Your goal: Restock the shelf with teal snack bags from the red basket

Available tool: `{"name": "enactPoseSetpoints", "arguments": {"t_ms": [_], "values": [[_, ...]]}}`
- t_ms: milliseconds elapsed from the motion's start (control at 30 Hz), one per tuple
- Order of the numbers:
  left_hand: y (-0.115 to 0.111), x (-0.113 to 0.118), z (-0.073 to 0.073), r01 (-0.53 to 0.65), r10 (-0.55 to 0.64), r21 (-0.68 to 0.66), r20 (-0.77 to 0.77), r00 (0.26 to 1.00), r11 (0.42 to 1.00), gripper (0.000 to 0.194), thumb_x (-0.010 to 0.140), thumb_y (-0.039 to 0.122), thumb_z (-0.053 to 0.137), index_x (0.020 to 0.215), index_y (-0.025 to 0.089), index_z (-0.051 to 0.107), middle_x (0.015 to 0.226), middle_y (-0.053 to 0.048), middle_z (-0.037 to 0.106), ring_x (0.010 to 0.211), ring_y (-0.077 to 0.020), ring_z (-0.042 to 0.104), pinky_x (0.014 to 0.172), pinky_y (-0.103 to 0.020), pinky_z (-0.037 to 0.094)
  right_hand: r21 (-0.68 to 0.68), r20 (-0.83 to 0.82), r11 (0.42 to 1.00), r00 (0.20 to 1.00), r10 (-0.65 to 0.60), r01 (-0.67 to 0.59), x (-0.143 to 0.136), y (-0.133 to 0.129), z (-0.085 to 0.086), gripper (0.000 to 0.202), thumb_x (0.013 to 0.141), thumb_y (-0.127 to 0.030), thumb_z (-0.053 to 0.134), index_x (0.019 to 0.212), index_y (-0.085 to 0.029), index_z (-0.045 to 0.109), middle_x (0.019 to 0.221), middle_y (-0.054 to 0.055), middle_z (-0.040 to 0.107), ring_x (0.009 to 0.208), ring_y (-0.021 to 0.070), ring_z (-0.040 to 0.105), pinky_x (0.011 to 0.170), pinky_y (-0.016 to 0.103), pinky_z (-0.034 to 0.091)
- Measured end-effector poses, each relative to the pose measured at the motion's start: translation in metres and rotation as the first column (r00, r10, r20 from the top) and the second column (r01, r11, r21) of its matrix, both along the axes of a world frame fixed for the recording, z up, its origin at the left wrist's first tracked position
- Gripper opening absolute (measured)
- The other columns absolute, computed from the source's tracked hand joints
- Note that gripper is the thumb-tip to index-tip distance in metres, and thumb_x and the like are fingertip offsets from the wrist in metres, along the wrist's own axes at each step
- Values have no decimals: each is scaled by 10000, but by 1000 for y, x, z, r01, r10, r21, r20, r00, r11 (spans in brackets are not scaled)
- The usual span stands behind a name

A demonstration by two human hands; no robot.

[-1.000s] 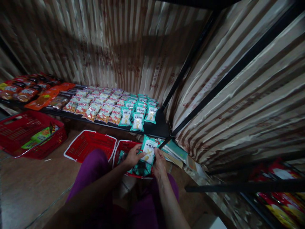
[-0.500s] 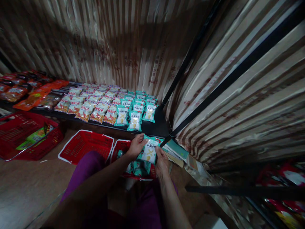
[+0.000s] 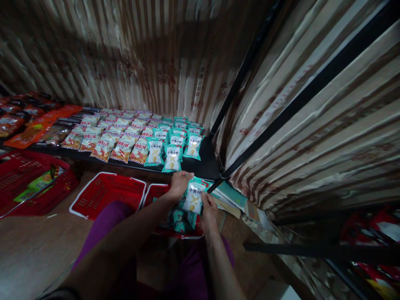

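A teal-and-white snack bag is held upright between my two hands, above a red basket that holds more teal bags. My left hand pinches its upper left corner. At its right edge, my right hand grips the bag, fingers closed. On the black shelf just beyond, rows of teal bags lie beside rows of white-and-orange bags.
An unfilled-looking red basket with white handles stands left of my knee. Farther left is another red basket with green packets. Orange packages lie on the shelf's left. A black metal bar slants across the right.
The view has shifted slightly, so the shelf and baskets appear farther left. Both hands still hold the same bag, which has hardly moved.
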State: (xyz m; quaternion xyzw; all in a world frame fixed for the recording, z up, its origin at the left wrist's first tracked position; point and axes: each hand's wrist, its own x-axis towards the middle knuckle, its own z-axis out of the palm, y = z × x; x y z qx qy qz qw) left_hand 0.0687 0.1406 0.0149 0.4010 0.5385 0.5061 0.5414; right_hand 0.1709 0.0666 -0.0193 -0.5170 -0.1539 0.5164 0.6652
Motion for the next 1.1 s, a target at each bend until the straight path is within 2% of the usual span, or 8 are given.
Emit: {"name": "enactPoseSetpoints", "arguments": {"t_ms": [233,467,633,833,967,1033,1100], "values": [[25,12,9,-3,12,57,-161,987,998,291,704,439,665,700,148,662,573,18,601,553,-109,534,530,-208,406,20,39,1000,999,1,-1,15,23,10,458,489,-402,826,868,-177,700,743,5,727,618,164,656,594,283,553],[67,21,37,-15,70,157,-355,932,988,172,746,366,654,720,198,685,704,-6,668,718,-156,604,672,-243,421,97,120,993,990,-76,65,31,82,24,486,481,-415,819,883,-164,711,741,13,729,604,157,648,612,304,555],[96,17,48,-16,100,183,-463,880,983,183,759,360,647,682,198,684,669,-5,663,694,-160,608,677,-248,418,100,130,992,988,-84,71,35,118,27,520,436,-401,830,876,-149,717,680,4,717,557,149,632,599,299,548],[125,19,61,28,90,216,-514,853,976,157,787,308,621,719,183,686,691,-29,673,743,-181,641,709,-256,446,157,227,987,971,-75,40,36,148,27,492,528,-439,770,928,-159,714,743,0,726,604,149,631,564,268,515],[130,24,72,60,73,220,-551,831,974,165,821,283,580,867,162,683,858,-90,698,881,-224,648,810,-300,455,166,223,984,969,-104,68,37,164,25,473,542,-423,759,943,-177,713,758,-15,727,607,136,627,565,250,507],[125,24,74,67,83,235,-572,816,970,231,836,269,558,1005,142,650,987,-130,683,983,-248,625,886,-337,439,167,216,983,970,-111,76,38,170,24,469,541,-415,761,943,-179,714,772,-12,730,618,136,630,578,249,509],[115,24,72,84,135,314,-615,777,946,305,848,250,530,1121,130,594,1136,-155,631,1115,-261,563,970,-368,403,174,211,982,972,-106,69,37,175,24,473,541,-413,763,947,-175,714,782,-2,732,625,140,633,590,254,511]]}}
